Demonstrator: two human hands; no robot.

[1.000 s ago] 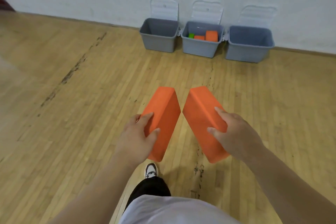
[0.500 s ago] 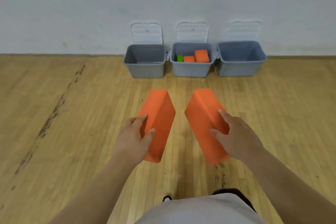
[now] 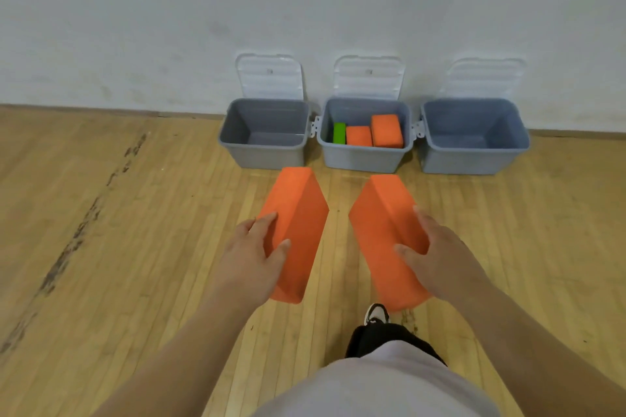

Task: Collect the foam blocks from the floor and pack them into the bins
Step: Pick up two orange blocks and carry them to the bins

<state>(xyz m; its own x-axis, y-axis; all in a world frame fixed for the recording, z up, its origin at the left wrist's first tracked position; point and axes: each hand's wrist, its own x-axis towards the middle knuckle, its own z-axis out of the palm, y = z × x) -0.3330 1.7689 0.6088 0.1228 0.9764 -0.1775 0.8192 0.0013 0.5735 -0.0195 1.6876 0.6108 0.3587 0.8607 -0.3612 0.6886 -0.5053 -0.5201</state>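
Looks like the carry step: left hand [image 3: 252, 254] grips the left orange block [image 3: 298, 213], right hand [image 3: 440, 257] grips the right orange block [image 3: 382, 223], both held up just short of the bins. Next move, I'd guess, is lowering each in without clipping a rim. Left bin [image 3: 264, 152] and right bin [image 3: 474, 159] show nothing inside (lids [image 3: 269, 76] flipped up). Middle bin [image 3: 362, 157] holds a green block [image 3: 339, 133], a small orange block [image 3: 359, 135] and a bigger orange block [image 3: 387, 130].

Bright, flat, even light across wall [image 3: 169, 27] & floor [image 3: 101, 247]; only faint soft shadows at the foot of the bins [image 3: 366, 159]. Wide-angle lens bows the edges; bottom corners look sl. soft, rest sharp.
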